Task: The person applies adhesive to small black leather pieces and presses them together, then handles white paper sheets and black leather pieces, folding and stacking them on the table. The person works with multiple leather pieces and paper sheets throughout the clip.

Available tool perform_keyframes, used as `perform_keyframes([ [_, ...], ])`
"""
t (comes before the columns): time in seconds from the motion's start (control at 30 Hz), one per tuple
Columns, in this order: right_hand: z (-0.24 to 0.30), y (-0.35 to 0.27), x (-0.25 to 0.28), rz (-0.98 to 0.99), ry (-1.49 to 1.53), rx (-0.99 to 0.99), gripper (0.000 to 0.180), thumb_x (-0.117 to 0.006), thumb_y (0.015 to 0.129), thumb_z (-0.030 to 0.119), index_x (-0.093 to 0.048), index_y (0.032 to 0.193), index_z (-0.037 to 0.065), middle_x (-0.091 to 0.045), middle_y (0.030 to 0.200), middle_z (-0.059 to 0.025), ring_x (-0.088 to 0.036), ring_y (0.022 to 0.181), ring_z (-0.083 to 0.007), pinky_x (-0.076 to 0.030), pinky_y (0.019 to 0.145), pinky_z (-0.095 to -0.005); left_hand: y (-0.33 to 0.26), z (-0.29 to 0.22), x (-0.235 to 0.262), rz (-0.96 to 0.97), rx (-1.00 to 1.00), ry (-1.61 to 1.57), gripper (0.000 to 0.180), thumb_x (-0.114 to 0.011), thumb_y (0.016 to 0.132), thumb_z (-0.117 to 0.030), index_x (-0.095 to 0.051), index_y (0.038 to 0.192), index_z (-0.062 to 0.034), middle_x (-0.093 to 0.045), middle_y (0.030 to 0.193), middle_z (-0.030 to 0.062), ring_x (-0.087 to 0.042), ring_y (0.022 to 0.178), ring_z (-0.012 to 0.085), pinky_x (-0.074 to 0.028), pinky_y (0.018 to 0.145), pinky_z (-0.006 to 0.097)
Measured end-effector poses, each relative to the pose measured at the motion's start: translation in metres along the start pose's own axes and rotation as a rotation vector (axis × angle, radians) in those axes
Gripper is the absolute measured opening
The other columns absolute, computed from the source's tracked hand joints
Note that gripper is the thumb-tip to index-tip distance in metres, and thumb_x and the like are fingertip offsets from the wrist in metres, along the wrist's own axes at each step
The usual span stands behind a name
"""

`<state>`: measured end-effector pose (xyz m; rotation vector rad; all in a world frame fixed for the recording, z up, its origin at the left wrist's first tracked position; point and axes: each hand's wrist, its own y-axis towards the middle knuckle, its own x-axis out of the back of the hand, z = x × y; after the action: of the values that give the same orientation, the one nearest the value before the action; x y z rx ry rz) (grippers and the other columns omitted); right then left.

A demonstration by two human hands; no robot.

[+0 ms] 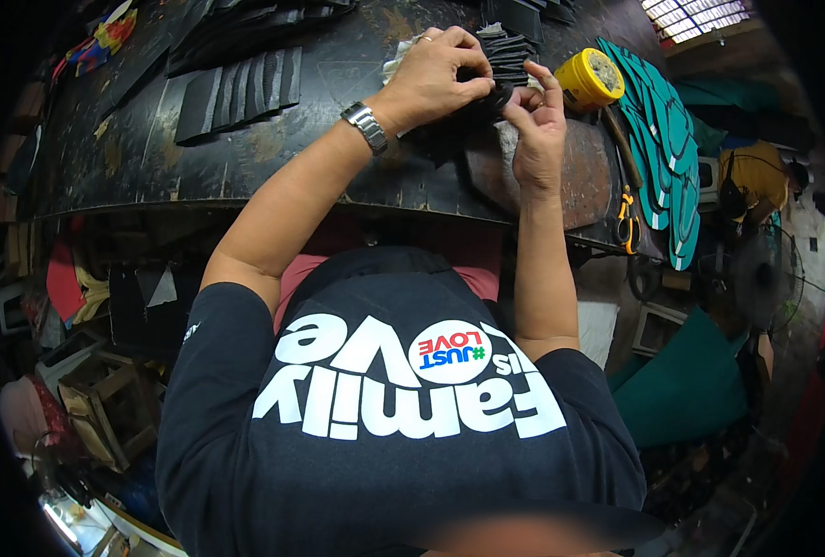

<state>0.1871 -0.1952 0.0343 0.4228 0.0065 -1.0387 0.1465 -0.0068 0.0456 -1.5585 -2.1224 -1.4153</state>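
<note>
The left hand, with a metal wristwatch on its wrist, curls its fingers down over a small black piece, thumb and fingertips pressed together on it. The right hand meets it from the right, its thumb and forefinger pinched on the same piece while the other fingers stay loosely bent. The piece sits between the two hands, held just above the far middle of the workbench, right in front of a fanned stack of black cut strips.

The workbench is dark, worn and stained. Just right of the hands stands a yellow round tin, and beyond it a row of teal sole-shaped cutouts overlaps along the right end of the bench. A pair of orange-handled pliers lies near the bench's right edge. To the far left, more black strips lie spread in a row.

Around the bench the room is crowded: a wooden crate at the near left, a teal sheet on the near right, and a standing fan further right.
</note>
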Motion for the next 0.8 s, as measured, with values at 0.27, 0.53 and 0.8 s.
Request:
perform_keyframes([
  [0.27, 0.0, -0.004, -0.011, -0.051, -0.443, 0.231, 0.05, -0.067, 0.088, -0.007, -0.062, 0.134, 0.01, -0.068, 0.089, -0.0021, -0.062, 0.08, -0.0092, -0.051, 0.076, -0.0241, -0.003, 0.009, -0.009, -0.045, 0.023, -0.104, 0.015, -0.076, 0.088, -0.027, -0.078, 0.093, -0.0123, -0.064, 0.11, 0.0026, -0.056, 0.108, 0.0235, -0.044, 0.098, 0.039],
  [0.53, 0.016, -0.002, 0.007, -0.193, 0.04, 0.108, 0.05, -0.062, 0.09, -0.011, -0.051, 0.137, 0.004, -0.066, 0.096, -0.0065, -0.063, 0.085, -0.0113, -0.057, 0.081, -0.0279, -0.002, 0.019, -0.01, -0.088, 0.127, -0.182, 0.02, -0.079, 0.087, -0.026, -0.078, 0.093, -0.0075, -0.064, 0.108, 0.0026, -0.061, 0.103, 0.0185, -0.048, 0.093, 0.032],
  [0.8, 0.011, -0.006, -0.028, -0.076, -0.525, 0.245, 0.056, -0.064, 0.086, -0.007, -0.054, 0.137, 0.012, -0.065, 0.093, -0.0036, -0.063, 0.084, -0.0122, -0.052, 0.08, -0.0257, -0.001, 0.014, -0.015, -0.064, 0.216, -0.277, 0.024, -0.078, 0.082, -0.034, -0.081, 0.086, -0.0106, -0.068, 0.108, 0.0061, -0.06, 0.101, 0.0252, -0.046, 0.096, 0.038],
])
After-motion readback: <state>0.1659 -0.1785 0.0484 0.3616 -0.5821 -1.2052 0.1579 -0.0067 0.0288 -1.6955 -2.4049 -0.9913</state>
